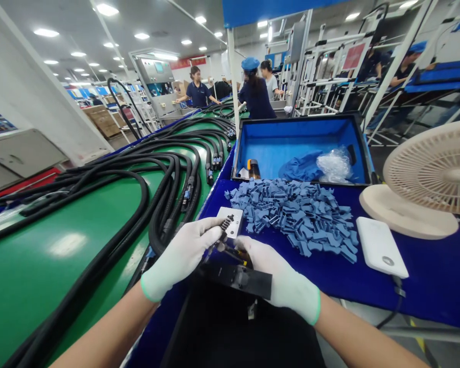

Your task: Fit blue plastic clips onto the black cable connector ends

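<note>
My left hand, in a white glove, pinches a small dark ribbed part between thumb and fingers. My right hand, also gloved, is curled round a dark tool-like object with a bit of yellow; its exact shape is partly hidden by the fingers. A flat black plate lies just below both hands. Behind the fingertips sits a white block with small holes. A heap of blue plastic pieces spreads over the dark blue cloth to the right of it.
Thick black hoses run along the green conveyor at the left. Beyond the heap stands a blue bin with plastic bags. A white power bank with a cable and a fan are at the right. Several people are farther back.
</note>
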Available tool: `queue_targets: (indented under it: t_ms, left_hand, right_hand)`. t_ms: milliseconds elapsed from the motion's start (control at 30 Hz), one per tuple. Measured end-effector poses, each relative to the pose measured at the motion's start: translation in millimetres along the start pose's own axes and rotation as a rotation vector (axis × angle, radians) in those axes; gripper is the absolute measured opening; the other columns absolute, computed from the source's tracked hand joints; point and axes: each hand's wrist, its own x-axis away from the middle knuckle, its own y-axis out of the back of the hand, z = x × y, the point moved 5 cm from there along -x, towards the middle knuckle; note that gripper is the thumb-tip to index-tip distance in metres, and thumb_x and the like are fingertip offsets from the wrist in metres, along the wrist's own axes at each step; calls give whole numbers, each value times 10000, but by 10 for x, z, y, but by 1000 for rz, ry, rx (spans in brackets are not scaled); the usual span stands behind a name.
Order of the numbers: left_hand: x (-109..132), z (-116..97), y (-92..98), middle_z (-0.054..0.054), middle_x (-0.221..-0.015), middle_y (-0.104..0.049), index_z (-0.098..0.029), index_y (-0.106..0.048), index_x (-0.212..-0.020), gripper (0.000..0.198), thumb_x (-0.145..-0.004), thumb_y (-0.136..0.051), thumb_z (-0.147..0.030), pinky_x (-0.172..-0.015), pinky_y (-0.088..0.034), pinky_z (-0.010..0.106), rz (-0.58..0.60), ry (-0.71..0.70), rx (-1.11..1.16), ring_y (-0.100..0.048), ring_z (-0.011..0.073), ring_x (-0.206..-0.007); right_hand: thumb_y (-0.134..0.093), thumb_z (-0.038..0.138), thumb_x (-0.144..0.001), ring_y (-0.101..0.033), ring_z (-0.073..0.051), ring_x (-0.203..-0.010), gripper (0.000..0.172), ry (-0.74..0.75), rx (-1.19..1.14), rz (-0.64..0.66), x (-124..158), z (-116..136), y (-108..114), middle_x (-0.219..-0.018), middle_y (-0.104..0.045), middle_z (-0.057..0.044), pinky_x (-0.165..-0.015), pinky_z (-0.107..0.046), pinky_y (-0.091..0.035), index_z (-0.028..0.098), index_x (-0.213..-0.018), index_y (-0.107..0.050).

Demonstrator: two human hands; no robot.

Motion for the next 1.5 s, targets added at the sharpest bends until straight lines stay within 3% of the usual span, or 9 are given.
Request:
queue_targets:
  t_ms: [233,533,767,933,1000,1100,1233,1333,1500]
  left_hand:
    - [79,-40,-104,9,-1444,-624,-267,-587,-1451,512,-962,-596,-418,-1134,-436,354,-11,25,-135,-601,270,-1297]
    - [143,23,-118,-9,-1315,-711,-266,-708,-1315,418,-939,-616,-423,-1042,-516,332,-148,59,-46,-657,279,-1219]
    - [131,81,-172,46,-1302,-718,-189,-694,-1322,493,-865,-719,-371,-1038,-535,362,-154,131,260,-675,294,-1188]
    - [108,46,-191,48,-1326,-705,-179,-666,-1355,512,-874,-718,-348,-1056,-526,340,-191,157,348,-644,280,-1246]
    - [93,44,-210,42,-1309,-715,-194,-673,-1347,498,-882,-713,-368,-1058,-527,359,-165,150,322,-660,282,-1217]
    - [79,41,-230,25,-1294,-723,-234,-695,-1320,453,-886,-710,-362,-1071,-514,360,-135,83,222,-669,268,-1197]
    - [69,-22,-303,15,-1214,-751,-279,-777,-1172,301,-877,-724,-287,-1083,-482,327,-2,-127,6,-660,242,-1185]
    - [68,-95,-386,22,-1100,-762,-301,-798,-1113,232,-911,-689,-270,-1015,-504,316,150,-282,-61,-682,221,-1074]
    - [36,-160,-423,53,-974,-740,-293,-817,-1026,192,-888,-684,-285,-877,-559,332,124,-285,-2,-680,238,-947]
  right_hand:
    - [-635,252,-910,-680,-257,-963,232,-54,30,133,21,-66,3,-1055,-721,-80,-876,-350,-512,206,-1135,-666]
    - [-646,188,-860,-617,-172,-776,33,-110,320,26,-123,-471,-376,-843,-674,-23,-712,-277,-426,189,-840,-620]
    - [-620,180,-892,-631,-232,-896,231,-33,430,83,150,-296,-81,-1000,-689,-97,-825,-335,-468,172,-1122,-633]
    - [-482,-7,-851,-600,-315,-965,388,-313,771,-1,342,-480,160,-984,-657,-171,-889,-473,-459,85,-1195,-636]
    - [-537,2,-827,-576,-325,-1091,463,-280,673,-80,375,-449,202,-1118,-644,-172,-962,-493,-447,112,-1271,-611]
    - [-743,141,-789,-560,-278,-1204,646,-221,129,-161,445,-324,193,-1315,-596,-108,-1048,-444,-448,214,-1393,-526]
    - [-785,208,-785,-621,-216,-1047,528,-264,-523,-224,512,-177,72,-1176,-655,-46,-932,-364,-515,238,-1270,-580]
    - [-748,173,-792,-609,-192,-994,426,-251,-663,-284,477,-116,33,-1110,-651,-38,-889,-335,-510,219,-1185,-593]
    - [-776,166,-730,-561,-127,-764,434,-353,-755,-245,373,-127,31,-937,-613,15,-694,-259,-475,214,-1110,-572]
